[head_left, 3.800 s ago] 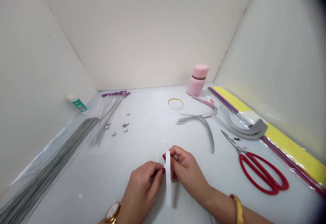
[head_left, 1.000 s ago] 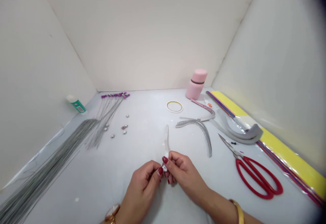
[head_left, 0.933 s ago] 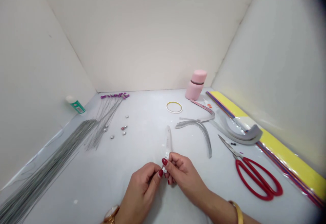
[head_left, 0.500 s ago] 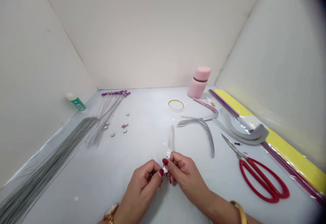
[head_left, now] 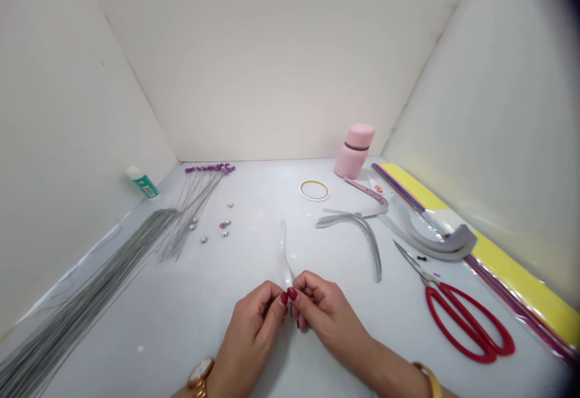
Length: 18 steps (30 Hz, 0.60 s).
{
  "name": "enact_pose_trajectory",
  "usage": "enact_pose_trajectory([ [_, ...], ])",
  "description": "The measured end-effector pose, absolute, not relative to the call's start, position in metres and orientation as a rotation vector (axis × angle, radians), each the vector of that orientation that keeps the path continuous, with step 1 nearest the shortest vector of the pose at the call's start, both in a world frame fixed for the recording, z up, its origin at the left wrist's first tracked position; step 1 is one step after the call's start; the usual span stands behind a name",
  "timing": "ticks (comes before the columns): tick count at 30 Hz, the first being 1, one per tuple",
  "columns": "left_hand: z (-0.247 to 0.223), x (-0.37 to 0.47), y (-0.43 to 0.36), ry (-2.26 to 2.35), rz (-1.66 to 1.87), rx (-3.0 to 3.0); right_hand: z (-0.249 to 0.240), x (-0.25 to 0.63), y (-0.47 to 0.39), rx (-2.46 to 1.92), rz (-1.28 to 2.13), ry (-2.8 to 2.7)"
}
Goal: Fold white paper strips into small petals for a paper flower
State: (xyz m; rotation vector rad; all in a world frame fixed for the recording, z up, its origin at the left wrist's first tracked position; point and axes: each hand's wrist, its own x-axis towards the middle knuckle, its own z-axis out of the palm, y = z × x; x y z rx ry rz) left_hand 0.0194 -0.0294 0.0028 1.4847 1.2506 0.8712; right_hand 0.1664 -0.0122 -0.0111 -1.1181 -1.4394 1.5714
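Between the fingertips at the front centre is a narrow silvery-white paper strip (head_left: 283, 252), its free end pointing away from me over the table. My left hand (head_left: 258, 331) pinches the strip's near end between thumb and bent forefinger. Right beside it, my right hand (head_left: 324, 313) pinches the same end, the two thumbs almost touching. The folded part is mostly hidden behind the fingers. Several small silver folded stars (head_left: 203, 239) lie to the left on the table, and a reddish one (head_left: 223, 225) is among them.
Grey wire stems (head_left: 109, 277) and purple-tipped stems (head_left: 211, 169) lie left, near a glue bottle (head_left: 145, 185). Red-handled scissors (head_left: 457, 313), grey paper strips (head_left: 362, 226) and packed coloured sheets (head_left: 498, 271) lie right. A tape roll (head_left: 314, 199) and pink flask (head_left: 352, 159) are farther back.
The strip's free end has swung left and now shows a thin, bent edge. The small silver fold seen between the thumbs is now mostly covered by the fingers, and both hands stay pinched together.
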Motion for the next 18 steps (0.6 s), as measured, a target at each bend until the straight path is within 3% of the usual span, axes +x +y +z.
enact_pose_trajectory([
  [18,0.0005,0.0173,-0.0254,1.154,0.874,1.375,-0.0132,0.1655,-0.0132,-1.123,1.618,-1.504],
])
